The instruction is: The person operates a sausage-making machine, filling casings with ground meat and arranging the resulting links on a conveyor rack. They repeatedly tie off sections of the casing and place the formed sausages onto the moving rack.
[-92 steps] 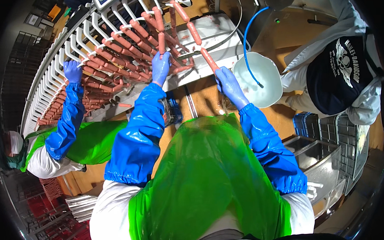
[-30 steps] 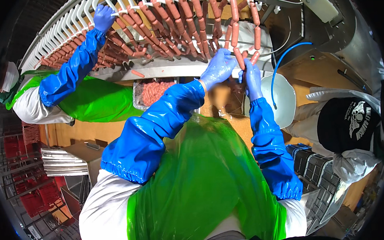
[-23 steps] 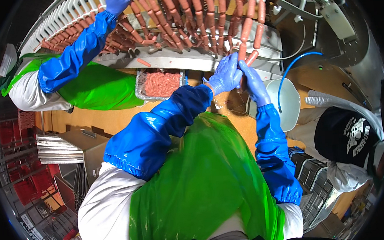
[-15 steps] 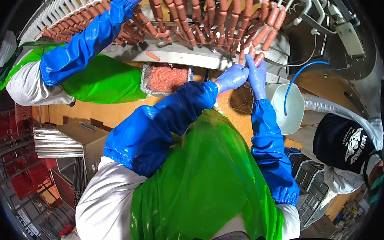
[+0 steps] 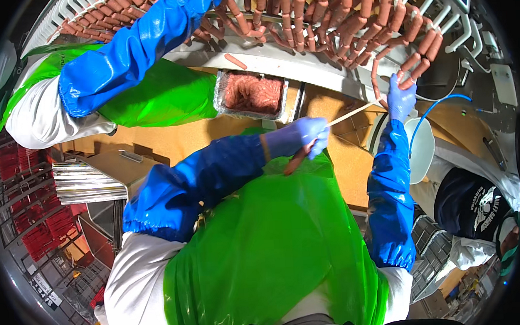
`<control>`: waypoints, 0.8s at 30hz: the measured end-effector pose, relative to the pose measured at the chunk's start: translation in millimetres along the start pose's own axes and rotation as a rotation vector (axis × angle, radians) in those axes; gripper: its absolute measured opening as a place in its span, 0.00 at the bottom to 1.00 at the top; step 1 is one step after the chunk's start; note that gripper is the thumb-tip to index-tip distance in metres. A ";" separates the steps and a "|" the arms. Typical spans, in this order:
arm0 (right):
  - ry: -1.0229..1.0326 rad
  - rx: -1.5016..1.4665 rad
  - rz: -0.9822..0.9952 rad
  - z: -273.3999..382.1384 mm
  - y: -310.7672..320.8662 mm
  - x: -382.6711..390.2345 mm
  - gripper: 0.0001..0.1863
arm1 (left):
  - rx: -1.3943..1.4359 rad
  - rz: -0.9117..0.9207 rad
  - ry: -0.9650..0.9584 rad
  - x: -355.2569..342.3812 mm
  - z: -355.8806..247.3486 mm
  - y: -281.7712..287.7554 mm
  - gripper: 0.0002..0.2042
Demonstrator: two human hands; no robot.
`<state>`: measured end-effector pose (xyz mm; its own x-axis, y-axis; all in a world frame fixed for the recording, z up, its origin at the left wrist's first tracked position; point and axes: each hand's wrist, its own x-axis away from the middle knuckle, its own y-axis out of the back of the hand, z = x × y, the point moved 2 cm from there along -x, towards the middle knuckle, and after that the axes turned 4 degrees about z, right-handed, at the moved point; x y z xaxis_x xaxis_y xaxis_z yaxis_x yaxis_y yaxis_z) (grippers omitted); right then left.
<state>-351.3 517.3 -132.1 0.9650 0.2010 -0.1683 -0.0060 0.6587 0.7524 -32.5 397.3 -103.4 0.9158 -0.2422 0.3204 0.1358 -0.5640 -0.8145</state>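
Clearly, my left hand (image 5: 314, 137) grips taut casing (image 5: 351, 115), my right hand (image 5: 401, 101) sausages (image 5: 421, 68); they look soft, slippery, easily split, best held gently mid-length.

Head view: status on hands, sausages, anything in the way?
Left hand closed on a sausage, pale strand running off rightward. Right hand gripping linked sausages. Blue hose and pale bucket beside right sleeve, neither visibly in the way.

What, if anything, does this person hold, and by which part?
Left hand: a sausage by its upper end, and a pale strand by its left end. Right hand: hanging sausages, by their lower links.
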 end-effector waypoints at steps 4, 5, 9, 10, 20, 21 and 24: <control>-0.095 0.154 0.063 -36.9 28.5 -38.5 0.35 | -0.095 -0.188 0.155 85.5 -34.0 21.1 0.18; 0.066 -0.055 -0.030 -56.5 38.0 -47.0 0.33 | -0.263 -0.328 0.102 99.9 -49.0 30.7 0.17; -0.069 -0.553 0.318 -75.4 31.7 -27.1 0.22 | -1.246 -0.501 -0.407 81.2 -81.5 136.3 0.11; -0.111 -0.631 0.408 -71.5 28.3 -12.0 0.21 | -1.805 -0.544 -0.528 65.1 -77.3 167.1 0.10; -0.357 -0.957 0.666 18.4 35.1 101.6 0.16 | -1.428 0.077 0.053 -96.8 -76.2 -36.3 0.29; -0.363 -1.021 0.534 28.2 44.5 105.0 0.15 | -1.465 0.038 0.052 -112.6 -70.0 -31.0 0.23; -0.390 -0.956 0.074 11.3 66.1 132.8 0.16 | -0.930 0.049 -0.035 -130.0 -93.7 -55.4 0.14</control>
<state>-220.6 579.3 -97.5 0.9706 0.1280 0.2040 -0.1103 0.9893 -0.0959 -194.4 386.0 -54.6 0.9254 -0.2671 0.2690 -0.2469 -0.9631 -0.1073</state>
